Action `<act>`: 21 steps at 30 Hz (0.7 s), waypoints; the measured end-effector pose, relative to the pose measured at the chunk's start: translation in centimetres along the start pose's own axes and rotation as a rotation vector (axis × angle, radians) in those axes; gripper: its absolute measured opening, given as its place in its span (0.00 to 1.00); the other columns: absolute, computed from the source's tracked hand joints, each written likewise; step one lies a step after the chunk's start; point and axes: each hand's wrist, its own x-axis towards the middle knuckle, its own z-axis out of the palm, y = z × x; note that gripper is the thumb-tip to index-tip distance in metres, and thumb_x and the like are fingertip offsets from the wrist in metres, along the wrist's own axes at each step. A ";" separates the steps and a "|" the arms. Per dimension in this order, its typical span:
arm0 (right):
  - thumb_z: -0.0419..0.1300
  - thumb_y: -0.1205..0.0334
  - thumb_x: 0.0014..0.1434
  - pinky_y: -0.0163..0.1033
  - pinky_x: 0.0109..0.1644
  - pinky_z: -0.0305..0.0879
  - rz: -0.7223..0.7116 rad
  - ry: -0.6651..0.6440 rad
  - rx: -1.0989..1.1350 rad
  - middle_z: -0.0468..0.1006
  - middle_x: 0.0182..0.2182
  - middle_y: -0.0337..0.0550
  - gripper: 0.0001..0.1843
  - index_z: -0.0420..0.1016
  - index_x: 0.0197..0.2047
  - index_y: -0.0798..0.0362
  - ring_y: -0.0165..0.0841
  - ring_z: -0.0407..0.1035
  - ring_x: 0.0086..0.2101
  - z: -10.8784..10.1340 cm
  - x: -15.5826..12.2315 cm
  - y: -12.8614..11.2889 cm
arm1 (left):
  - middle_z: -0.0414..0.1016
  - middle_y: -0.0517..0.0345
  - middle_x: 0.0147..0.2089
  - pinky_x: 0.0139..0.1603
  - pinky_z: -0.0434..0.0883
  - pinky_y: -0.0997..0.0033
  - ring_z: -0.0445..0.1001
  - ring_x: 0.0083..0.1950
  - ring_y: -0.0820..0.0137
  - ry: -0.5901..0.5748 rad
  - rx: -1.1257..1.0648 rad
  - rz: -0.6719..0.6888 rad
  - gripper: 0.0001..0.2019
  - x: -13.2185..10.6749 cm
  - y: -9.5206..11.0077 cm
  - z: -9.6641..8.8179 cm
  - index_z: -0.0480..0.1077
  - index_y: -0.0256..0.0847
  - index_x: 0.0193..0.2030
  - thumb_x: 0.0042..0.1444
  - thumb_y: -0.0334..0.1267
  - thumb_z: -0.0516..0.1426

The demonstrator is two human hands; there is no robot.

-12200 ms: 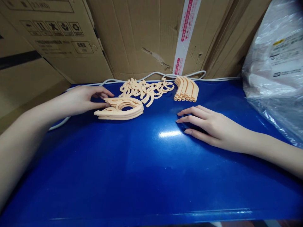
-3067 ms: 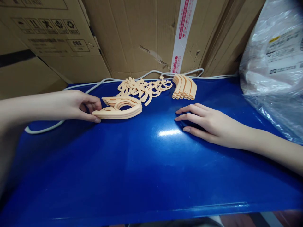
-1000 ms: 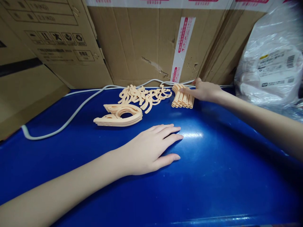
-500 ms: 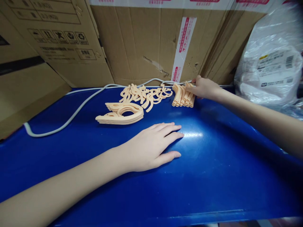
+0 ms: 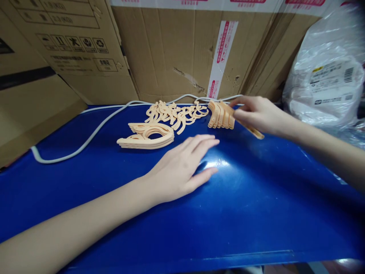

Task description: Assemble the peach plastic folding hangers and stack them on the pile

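My right hand [image 5: 258, 112], at the back right of the blue tabletop, pinches a slim beige plastic hanger arm [image 5: 254, 131]. The free end of this piece slants down toward the front right, while my fingers cover its upper part. Just left of it stands a row of like beige hanger arms [image 5: 221, 116], packed side by side. My left hand [image 5: 181, 173] is palm down over the middle of the tabletop, fingers stretched and thumb apart, holding nothing. Behind it lie a stack of assembled folding hangers [image 5: 142, 143] and a loose heap of beige hooks [image 5: 162, 112].
Cardboard boxes [image 5: 176, 49] wall off the back and left of the blue tabletop [image 5: 228, 228]. A white cable [image 5: 94, 140] loops along the left and rear edges. A plastic-wrapped package [image 5: 327, 83] sits at the back right.
My right hand has come away from the row toward the front right, drawing out one hanger arm. My left hand has shifted slightly up and back, its fingers closer together.
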 end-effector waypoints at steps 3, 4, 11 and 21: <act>0.55 0.58 0.59 0.36 0.30 0.59 -0.184 -0.130 0.057 0.75 0.24 0.38 0.15 0.73 0.47 0.54 0.31 0.68 0.24 1.3 -3.6 -1.5 | 0.64 0.43 0.67 0.71 0.60 0.59 0.61 0.69 0.62 0.176 0.014 -0.064 0.24 0.1 -0.2 0.0 0.60 0.32 0.65 0.66 0.40 0.56; 0.54 0.59 0.59 0.35 0.28 0.58 -0.272 -0.190 0.066 0.74 0.23 0.36 0.16 0.73 0.48 0.54 0.31 0.67 0.22 1.8 -4.7 -1.9 | 0.66 0.43 0.65 0.69 0.61 0.59 0.63 0.67 0.61 0.196 0.020 -0.082 0.23 0.1 -0.2 0.0 0.61 0.32 0.63 0.65 0.40 0.57; 0.48 0.62 0.63 0.41 0.35 0.64 -0.562 -0.180 -0.181 0.78 0.35 0.46 0.16 0.72 0.48 0.57 0.39 0.76 0.33 4.0 -8.0 -3.7 | 0.78 0.59 0.43 0.48 0.67 0.61 0.73 0.46 0.63 0.032 0.047 -0.162 0.09 0.1 -0.4 0.0 0.72 0.40 0.44 0.63 0.42 0.60; 0.49 0.58 0.70 0.38 0.35 0.67 -0.692 -0.110 -0.147 0.74 0.37 0.45 0.17 0.73 0.52 0.58 0.35 0.74 0.33 3.8 -8.2 -1.5 | 0.72 0.57 0.34 0.40 0.59 0.62 0.69 0.40 0.61 -0.159 0.299 -0.188 0.07 0.0 0.4 -2.5 0.69 0.40 0.34 0.60 0.41 0.57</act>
